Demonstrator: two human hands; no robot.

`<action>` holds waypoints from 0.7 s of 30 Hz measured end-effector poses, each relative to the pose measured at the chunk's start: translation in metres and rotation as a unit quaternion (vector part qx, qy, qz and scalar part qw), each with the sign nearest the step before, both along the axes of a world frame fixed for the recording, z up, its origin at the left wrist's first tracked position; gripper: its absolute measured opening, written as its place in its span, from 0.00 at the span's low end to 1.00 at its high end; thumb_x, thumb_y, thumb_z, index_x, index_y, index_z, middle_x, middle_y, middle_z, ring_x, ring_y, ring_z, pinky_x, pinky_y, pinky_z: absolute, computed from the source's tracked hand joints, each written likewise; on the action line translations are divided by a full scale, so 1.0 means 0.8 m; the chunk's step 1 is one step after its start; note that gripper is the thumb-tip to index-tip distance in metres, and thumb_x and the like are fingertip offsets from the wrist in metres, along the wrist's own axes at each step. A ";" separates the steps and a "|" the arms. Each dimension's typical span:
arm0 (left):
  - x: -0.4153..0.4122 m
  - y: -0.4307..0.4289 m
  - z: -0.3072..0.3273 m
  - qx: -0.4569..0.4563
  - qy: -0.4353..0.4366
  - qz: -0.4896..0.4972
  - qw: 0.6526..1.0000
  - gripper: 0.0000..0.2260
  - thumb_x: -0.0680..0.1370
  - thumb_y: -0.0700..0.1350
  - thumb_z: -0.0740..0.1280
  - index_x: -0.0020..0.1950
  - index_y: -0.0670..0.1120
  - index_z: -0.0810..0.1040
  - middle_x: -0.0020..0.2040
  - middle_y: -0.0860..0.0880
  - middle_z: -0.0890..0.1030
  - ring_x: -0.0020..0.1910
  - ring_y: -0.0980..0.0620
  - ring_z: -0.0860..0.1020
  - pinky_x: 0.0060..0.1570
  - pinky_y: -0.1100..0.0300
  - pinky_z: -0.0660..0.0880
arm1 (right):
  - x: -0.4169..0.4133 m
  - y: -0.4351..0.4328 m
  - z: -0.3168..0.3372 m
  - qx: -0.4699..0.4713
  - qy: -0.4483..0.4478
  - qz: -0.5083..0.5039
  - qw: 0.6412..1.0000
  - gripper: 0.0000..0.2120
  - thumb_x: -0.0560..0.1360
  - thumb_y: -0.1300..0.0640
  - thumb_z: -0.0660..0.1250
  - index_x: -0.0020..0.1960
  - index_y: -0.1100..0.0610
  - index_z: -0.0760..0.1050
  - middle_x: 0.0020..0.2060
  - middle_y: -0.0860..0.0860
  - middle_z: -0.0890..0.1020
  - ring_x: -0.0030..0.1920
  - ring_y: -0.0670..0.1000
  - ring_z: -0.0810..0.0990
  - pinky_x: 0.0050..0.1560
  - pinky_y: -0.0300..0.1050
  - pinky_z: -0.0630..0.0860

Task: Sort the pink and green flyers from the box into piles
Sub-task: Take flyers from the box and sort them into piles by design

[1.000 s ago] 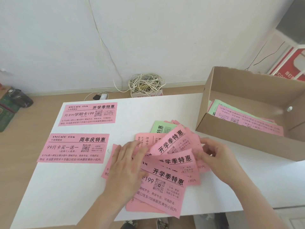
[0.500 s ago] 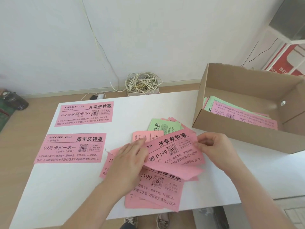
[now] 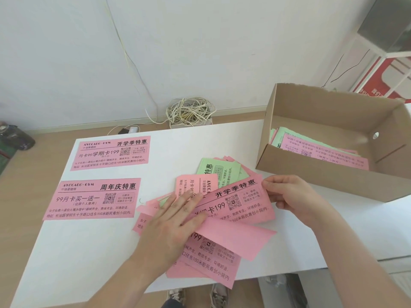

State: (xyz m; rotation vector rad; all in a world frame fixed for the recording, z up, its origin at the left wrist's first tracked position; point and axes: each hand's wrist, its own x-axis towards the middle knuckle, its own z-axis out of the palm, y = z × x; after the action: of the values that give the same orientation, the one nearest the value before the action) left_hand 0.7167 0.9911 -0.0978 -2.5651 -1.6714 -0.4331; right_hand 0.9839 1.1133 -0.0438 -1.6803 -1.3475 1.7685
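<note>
A flat white bench [image 3: 66, 263] fills the near part of the view. A pair of pale shoes [image 3: 219, 292] peeks out under its near edge. A light brown wooden floor [image 3: 22, 185] runs round the bench. Far behind both grips, by the plain white wall [image 3: 200, 41], a tangled bundle of white cables [image 3: 189, 112] sits on the floor. A dark bag [image 3: 15, 138] lies on the floor far out to the left of the left grip. A red and white sign [image 3: 389, 78] stands far behind the right grip.

The left grip [image 3: 175, 221] lies flat and open, palm down. Its fingers are straight and spread, and they press on paper. The right grip [image 3: 289, 194] is closed on the right end of one long pink paper flyer [image 3: 240, 203], pinching it with thumb and curled fingers.

That flyer has its black print facing up and is a bit tilted. Its left end is under the left grip. Below both grips is a messy heap of pink paper flyers [image 3: 211, 258] that reaches over the near edge of the bench. Just behind the grips, a pale green paper flyer [image 3: 220, 172] sticks out of the heap, turned sideways.

Left of the left grip, two more pink flyers lie flat and apart from the heap. One is the near flat pink flyer [image 3: 93, 198] and behind it is the far flat pink flyer [image 3: 111, 153].

Behind the right grip stands an open brown cardboard box [image 3: 333, 174]. Inside it are more green sheets [image 3: 289, 134] with pink sheets [image 3: 322, 152] on top.
</note>
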 end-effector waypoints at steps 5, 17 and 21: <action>-0.002 0.004 0.003 -0.057 0.011 0.013 0.998 0.33 0.62 0.33 0.77 0.64 0.51 0.74 0.71 0.43 0.71 0.70 0.44 0.69 0.68 0.43 0.65 | -0.008 -0.004 0.006 0.075 -0.043 0.029 0.996 0.07 0.78 0.63 0.64 0.46 0.60 0.80 0.39 0.55 0.86 0.35 0.49 0.79 0.33 0.38 0.67; 0.009 0.013 0.021 -0.126 -0.014 0.030 0.991 0.50 0.62 0.34 0.77 0.77 0.47 0.53 0.60 0.50 0.69 0.56 0.51 0.69 0.58 0.53 0.72 | -0.010 -0.014 0.011 0.172 -0.046 0.088 0.980 0.16 0.74 0.69 0.64 0.50 0.50 0.79 0.41 0.57 0.83 0.43 0.52 0.82 0.46 0.45 0.75; 0.014 0.039 0.033 -0.193 -0.018 0.101 0.976 0.50 0.71 0.44 0.73 0.76 0.55 0.36 0.73 0.54 0.53 0.69 0.53 0.55 0.68 0.51 0.62 | -0.010 -0.020 0.021 0.133 -0.002 0.164 0.977 0.14 0.75 0.67 0.63 0.46 0.52 0.82 0.43 0.60 0.83 0.45 0.57 0.81 0.54 0.50 0.74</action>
State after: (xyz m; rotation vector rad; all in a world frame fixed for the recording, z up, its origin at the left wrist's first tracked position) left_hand 0.7280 1.0223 -0.0710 -2.6015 -2.1925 -0.1528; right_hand 0.9758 1.0976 -0.0272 -1.3806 -1.8582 1.6534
